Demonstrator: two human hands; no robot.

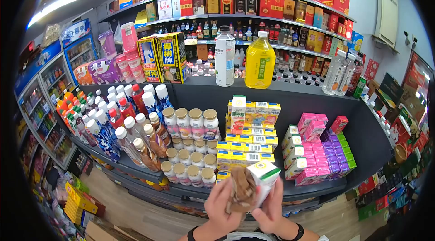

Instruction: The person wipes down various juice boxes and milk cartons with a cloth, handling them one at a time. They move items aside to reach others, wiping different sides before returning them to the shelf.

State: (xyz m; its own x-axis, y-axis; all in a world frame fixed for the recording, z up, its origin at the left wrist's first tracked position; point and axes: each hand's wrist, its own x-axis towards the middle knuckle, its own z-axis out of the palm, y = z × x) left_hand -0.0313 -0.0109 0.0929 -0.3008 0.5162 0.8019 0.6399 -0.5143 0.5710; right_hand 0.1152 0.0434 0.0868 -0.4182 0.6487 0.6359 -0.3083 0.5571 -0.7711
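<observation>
Near the bottom centre, my left hand (222, 207) is closed round a crumpled brown cloth (243, 190). The cloth presses against the side of a white carton with a green and yellow top (264, 176). On the carton's other side, my right hand (272, 207) grips it, fingers along its edge. The carton is tilted, its top facing up, and hides part of the shelf behind. Just beyond it are stacked yellow-and-white cartons (244, 157), with one white and red carton (238, 114) standing on top.
Jars with gold lids (195, 133) stand left of the yellow cartons, bottles (136, 137) farther left. Pink cartons (312, 159) and purple ones (333, 155) sit at the right. A ledge behind holds a yellow jug (260, 62) and a white bottle (224, 57).
</observation>
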